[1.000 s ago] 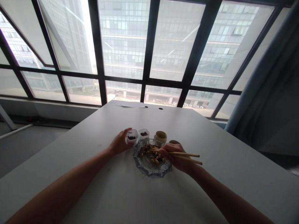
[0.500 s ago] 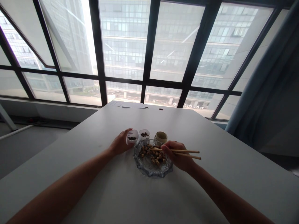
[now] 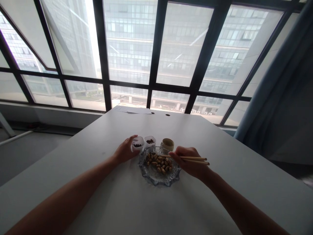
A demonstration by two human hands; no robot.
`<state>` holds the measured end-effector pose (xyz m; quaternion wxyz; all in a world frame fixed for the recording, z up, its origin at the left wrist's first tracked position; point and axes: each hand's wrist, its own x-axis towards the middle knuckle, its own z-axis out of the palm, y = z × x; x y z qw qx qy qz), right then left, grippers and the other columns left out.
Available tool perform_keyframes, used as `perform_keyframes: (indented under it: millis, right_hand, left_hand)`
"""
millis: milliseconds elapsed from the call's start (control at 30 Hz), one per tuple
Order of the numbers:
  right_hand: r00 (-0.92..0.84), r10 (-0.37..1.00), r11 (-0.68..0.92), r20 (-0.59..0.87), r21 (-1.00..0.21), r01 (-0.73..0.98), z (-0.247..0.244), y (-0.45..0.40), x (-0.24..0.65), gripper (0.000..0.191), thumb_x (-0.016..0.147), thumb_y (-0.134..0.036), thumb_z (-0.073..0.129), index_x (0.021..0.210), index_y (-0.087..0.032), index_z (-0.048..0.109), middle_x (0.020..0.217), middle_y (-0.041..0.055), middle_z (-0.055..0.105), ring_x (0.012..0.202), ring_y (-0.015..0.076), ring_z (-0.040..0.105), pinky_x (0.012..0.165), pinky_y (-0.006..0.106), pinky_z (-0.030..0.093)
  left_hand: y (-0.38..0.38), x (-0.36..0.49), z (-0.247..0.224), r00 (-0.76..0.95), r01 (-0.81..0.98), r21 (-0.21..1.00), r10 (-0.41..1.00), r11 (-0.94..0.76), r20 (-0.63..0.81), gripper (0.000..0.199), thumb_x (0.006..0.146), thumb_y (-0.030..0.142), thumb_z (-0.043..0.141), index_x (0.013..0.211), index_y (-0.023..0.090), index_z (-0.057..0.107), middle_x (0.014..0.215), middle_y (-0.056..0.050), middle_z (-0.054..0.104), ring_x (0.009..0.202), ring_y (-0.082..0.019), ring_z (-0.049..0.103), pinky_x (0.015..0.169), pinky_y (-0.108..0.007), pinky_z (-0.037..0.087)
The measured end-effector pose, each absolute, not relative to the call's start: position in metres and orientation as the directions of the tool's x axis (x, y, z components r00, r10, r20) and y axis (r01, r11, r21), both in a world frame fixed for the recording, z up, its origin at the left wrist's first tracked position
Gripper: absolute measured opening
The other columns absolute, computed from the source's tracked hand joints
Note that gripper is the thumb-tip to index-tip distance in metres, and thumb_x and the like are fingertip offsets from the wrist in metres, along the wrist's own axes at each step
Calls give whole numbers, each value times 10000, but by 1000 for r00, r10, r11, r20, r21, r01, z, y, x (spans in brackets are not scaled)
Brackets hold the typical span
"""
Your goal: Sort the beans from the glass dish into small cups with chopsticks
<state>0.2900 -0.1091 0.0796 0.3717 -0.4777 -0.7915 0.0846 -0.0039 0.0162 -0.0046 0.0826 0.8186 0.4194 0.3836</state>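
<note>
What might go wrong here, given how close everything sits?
The right hand works the chopsticks right beside the tan cup, so a small swing might knock it.
The nuts look smooth and rounded; one could slip from the thin tips.
The left hand grips the white cup at its side, so a tug might spill its dark pieces.

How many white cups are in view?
2: one white cup in the left hand, the second cup just to its right, beyond the bowl.
</note>
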Motion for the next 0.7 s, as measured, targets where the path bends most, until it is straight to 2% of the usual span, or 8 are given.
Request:
perform_keyframes:
  millis: [233, 533, 700]
  right_hand:
    - [-174, 850, 456, 497, -532, 713, 97, -115, 294, 481, 935, -577, 441, 602, -231, 478, 488, 23, 574, 423, 135, 499, 399, 240, 368]
    - [-190, 889, 432, 417, -624, 651, 93, -115, 293, 488, 961, -540, 408, 605, -216, 485, 477, 8, 565, 422, 136, 530, 408, 243, 395]
    - [-204, 887, 435, 414, -603, 668, 94, -115, 298, 499, 962, -561, 392, 617, -212, 484, 471, -1, 539, 419, 129, 520, 392, 231, 373]
  left_hand:
    - [18, -5, -6, 360, 616, 447, 737, -648, 572, 722, 720, 379, 739, 1358, 224, 441, 1226, -136, 645, 1048, -289, 655, 899, -450, 542]
    - [19, -4, -7, 356, 614, 460, 745, -641, 563, 718, 711, 370, 738, 1350, 219, 446, 1225, -140, 643, 1056, -299, 650, 897, -465, 545]
    - [19, -4, -7, 360, 615, 458, 745, -642, 561, 727, 708, 368, 741, 1354, 224, 442, 1224, -133, 644, 1048, -297, 658, 890, -454, 551]
